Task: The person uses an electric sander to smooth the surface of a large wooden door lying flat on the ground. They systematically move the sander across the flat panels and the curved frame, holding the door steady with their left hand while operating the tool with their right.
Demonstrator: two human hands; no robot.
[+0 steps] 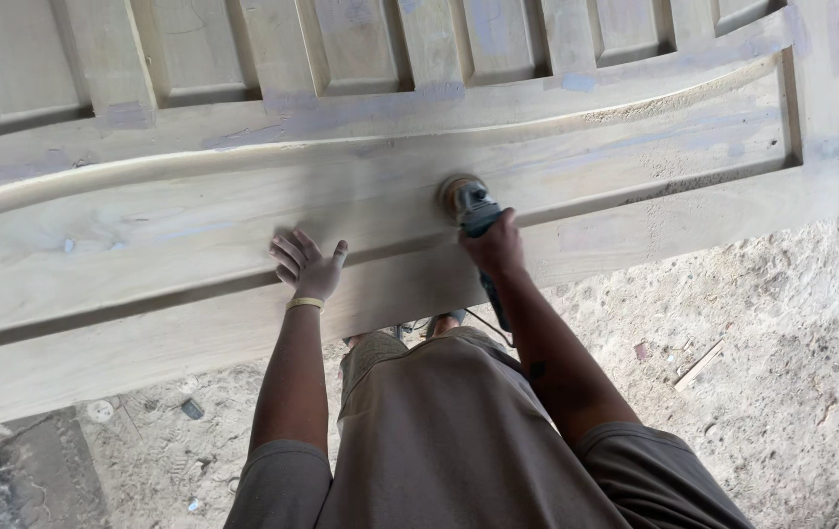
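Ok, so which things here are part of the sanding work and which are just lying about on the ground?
In use:
- power sander, gripped by the right hand
- carved wooden panel, with the left hand flat on it

Lying about:
- wood offcut on the sandy ground
- small round disc
- small dark scrap

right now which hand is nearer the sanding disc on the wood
Right. The right hand grips the sander just behind its disc; the left hand lies flat on the wooden panel, well off to the side.
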